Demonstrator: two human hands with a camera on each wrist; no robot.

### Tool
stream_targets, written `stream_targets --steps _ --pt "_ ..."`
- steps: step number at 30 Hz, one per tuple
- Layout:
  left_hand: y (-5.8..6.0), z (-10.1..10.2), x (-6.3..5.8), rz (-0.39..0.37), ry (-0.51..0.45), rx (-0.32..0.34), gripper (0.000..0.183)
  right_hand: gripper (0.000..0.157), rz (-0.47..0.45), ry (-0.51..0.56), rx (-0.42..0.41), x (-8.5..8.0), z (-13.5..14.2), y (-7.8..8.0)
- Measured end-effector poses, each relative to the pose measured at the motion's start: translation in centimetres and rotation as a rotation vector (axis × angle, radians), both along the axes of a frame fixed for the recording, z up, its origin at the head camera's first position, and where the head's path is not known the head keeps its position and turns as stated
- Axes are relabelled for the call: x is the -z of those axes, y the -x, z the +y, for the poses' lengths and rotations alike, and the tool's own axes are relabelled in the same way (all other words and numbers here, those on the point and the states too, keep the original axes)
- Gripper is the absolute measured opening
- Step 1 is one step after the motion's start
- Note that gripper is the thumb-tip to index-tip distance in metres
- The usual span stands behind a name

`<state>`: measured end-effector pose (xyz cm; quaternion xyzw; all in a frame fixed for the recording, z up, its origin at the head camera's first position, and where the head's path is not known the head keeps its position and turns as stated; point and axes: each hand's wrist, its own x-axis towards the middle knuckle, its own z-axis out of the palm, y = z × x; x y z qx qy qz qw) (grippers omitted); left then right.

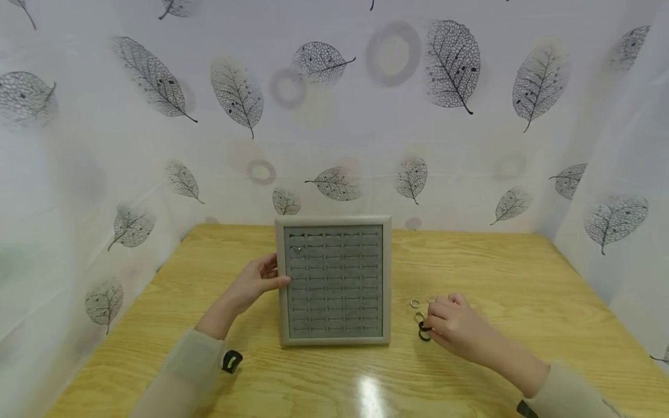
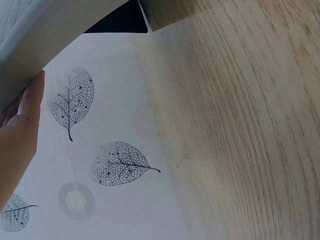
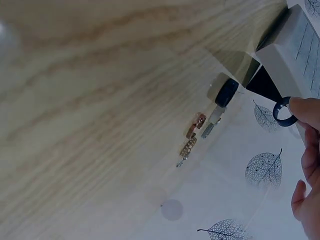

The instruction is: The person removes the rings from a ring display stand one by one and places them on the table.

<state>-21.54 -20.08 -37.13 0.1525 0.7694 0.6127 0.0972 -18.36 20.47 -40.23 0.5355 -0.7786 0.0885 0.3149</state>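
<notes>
A grey slotted ring display board in a pale frame (image 1: 387,278) stands upright on the table. My left hand (image 1: 253,285) holds its left edge, thumb on the front and the other fingers partly hidden behind. One silver ring (image 1: 298,248) sits in a slot near the board's upper left. To the right of the board, my right hand (image 1: 462,326) pinches a black ring (image 3: 277,113) between thumb and fingers, close over the table. Below it in the right wrist view, another black ring (image 3: 227,92) stands on edge beside several smaller rings (image 3: 188,147), silver and gold-toned.
The wooden table (image 1: 324,383) has a bright glare spot near its front. Behind it and along both sides hangs a white leaf-patterned curtain (image 1: 355,128). A dark stand (image 3: 265,84) shows behind the board. Black wrist straps (image 1: 232,361) sit at the sleeves.
</notes>
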Motion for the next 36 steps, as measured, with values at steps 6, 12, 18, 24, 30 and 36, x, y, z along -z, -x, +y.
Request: stream_targets --steps 6,12,18,24,30,36 --pt "0.0 -0.1 0.1 0.000 0.003 -0.006 0.066 0.020 -0.089 -0.121 0.035 1.0 0.2 -0.8" --pt "0.1 -0.1 0.1 0.002 0.000 -0.006 0.066 0.021 -0.176 -0.189 0.055 1.2 0.2 -1.2" --pt "0.0 -0.1 0.0 0.003 0.005 -0.009 0.066 0.024 -0.229 -0.228 0.073 1.4 0.2 -1.3" --pt "0.0 -0.1 0.0 0.000 -0.001 -0.007 0.066 0.025 -0.234 -0.244 0.076 1.6 0.2 -1.6" --pt "0.1 -0.1 0.1 0.002 -0.008 -0.002 0.065 0.026 -0.259 -0.261 0.076 1.8 0.1 -1.8" --pt "0.1 -0.1 0.1 0.004 -0.010 0.001 0.065 0.030 -0.244 -0.273 0.069 2.1 0.2 -1.9"
